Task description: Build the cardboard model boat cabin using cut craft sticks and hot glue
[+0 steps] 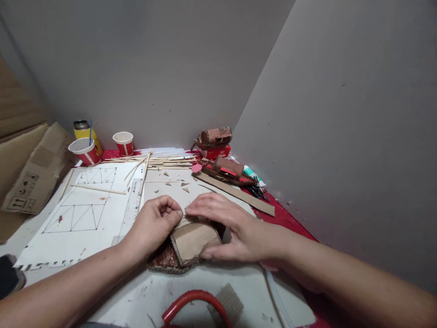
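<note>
A small cardboard model boat [197,240] sits on the white work surface, with a plain brown curved cover over a reddish-brown base. Along the cover's far edge run several thin pale sticks [186,222]. My left hand [155,223] is closed at the far left corner of the cover, its thumb and fingertips pinched beside the sticks; whatever they pinch is too small to make out. My right hand [227,225] spans the cover from the right, thumb on the near edge and fingers over the far edge. It hides the model's right end.
Wooden sticks [164,160] lie behind, with brown model boats [225,168] and a cardboard strip [239,193] to their right. Paper cups [123,143] and a yellow bottle [85,132] stand back left. A drawn sheet [82,209] lies left; a red curved handle [196,298] is in front.
</note>
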The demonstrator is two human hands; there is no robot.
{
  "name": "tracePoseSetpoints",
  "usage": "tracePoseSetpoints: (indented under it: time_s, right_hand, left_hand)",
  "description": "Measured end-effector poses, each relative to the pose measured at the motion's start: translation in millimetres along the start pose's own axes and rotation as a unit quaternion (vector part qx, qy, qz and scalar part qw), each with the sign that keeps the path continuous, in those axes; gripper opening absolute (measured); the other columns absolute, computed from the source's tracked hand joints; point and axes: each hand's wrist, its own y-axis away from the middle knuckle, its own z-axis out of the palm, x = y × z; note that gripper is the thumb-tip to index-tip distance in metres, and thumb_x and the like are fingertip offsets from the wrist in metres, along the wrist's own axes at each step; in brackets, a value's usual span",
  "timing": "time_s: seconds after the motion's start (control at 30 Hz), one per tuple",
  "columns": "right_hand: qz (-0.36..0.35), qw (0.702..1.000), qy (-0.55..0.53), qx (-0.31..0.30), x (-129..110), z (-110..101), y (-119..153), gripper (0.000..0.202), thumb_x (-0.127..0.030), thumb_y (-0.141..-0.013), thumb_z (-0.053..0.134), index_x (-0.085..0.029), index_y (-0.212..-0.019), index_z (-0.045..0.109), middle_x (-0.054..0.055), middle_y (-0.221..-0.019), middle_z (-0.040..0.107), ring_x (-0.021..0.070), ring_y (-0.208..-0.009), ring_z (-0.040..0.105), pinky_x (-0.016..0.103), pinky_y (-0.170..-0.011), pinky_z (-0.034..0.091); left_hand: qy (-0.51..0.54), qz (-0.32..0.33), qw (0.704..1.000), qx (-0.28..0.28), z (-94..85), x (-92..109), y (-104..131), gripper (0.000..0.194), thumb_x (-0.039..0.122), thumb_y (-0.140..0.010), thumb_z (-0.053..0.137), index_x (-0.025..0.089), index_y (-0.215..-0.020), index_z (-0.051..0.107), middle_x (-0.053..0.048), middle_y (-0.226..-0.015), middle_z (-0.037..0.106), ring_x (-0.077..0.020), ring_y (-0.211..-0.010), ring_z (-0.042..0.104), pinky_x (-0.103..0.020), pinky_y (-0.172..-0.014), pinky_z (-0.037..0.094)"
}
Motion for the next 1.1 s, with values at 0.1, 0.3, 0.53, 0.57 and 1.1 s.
tracePoseSetpoints:
  time_s: [0.1, 0.3, 0.53, 0.57, 1.1]
  right_hand:
    - [-0.029, 0.998, 0.053, -0.025, 1.5, 0.7, 2.6, 0.068, -0.042, -0.077, 0.079, -0.015, -0.134, 0.053, 0.015, -0.127, 0.063, 0.0275, -0.122, 0.05, 0.046, -0.105, 0.039]
    - [-0.048, 0.996, 0.075, -0.031, 4.2, 2.4, 3.3, 0.07, -0.046, -0.078, 0.077, -0.013, -0.135, 0.052, 0.017, -0.127, 0.062, 0.0282, -0.121, 0.051, 0.047, -0.105, 0.037]
    - [-0.041, 0.996, 0.071, -0.028, 4.5, 5.3, 7.3, 0.073, -0.042, -0.079, 0.075, -0.014, -0.14, 0.046, 0.018, -0.133, 0.057, 0.0267, -0.123, 0.049, 0.044, -0.107, 0.037]
    - [-0.044, 0.996, 0.072, -0.025, 5.1, 5.9, 7.9, 0.075, -0.042, -0.079, 0.075, -0.014, -0.141, 0.044, 0.018, -0.134, 0.056, 0.0267, -0.125, 0.049, 0.044, -0.107, 0.037]
    - [-0.059, 0.997, 0.055, -0.017, 7.0, 9.1, 7.8, 0.083, -0.038, -0.079, 0.076, -0.019, -0.147, 0.032, 0.017, -0.134, 0.057, 0.0273, -0.124, 0.052, 0.046, -0.106, 0.039]
  left_hand:
    - [-0.022, 0.021, 0.999, 0.011, 1.2, 1.3, 1.4, 0.016, 0.031, -0.076, 0.065, 0.017, -0.078, 0.058, 0.002, -0.066, 0.057, -0.0122, -0.061, 0.05, -0.025, -0.058, 0.04]
    - [-0.111, 0.121, 0.986, 0.014, -4.8, -6.3, 23.1, 0.038, 0.038, -0.089, 0.058, 0.022, -0.123, 0.051, -0.009, -0.114, 0.068, -0.0223, -0.109, 0.063, -0.036, -0.092, 0.049]
    - [-0.349, 0.302, 0.887, -0.021, -15.2, -27.2, 43.9, 0.084, 0.036, -0.084, 0.068, 0.034, -0.152, 0.018, -0.011, -0.144, 0.052, -0.0293, -0.128, 0.053, -0.048, -0.105, 0.045]
    - [-0.362, 0.318, 0.876, -0.02, -14.6, -27.9, 44.3, 0.088, 0.034, -0.082, 0.069, 0.033, -0.152, 0.016, -0.012, -0.145, 0.051, -0.03, -0.129, 0.053, -0.048, -0.105, 0.046]
    - [-0.374, 0.364, 0.853, -0.014, -9.7, -34.1, 43.7, 0.095, 0.025, -0.079, 0.069, 0.026, -0.155, 0.012, -0.018, -0.142, 0.054, -0.0322, -0.124, 0.056, -0.052, -0.099, 0.051]
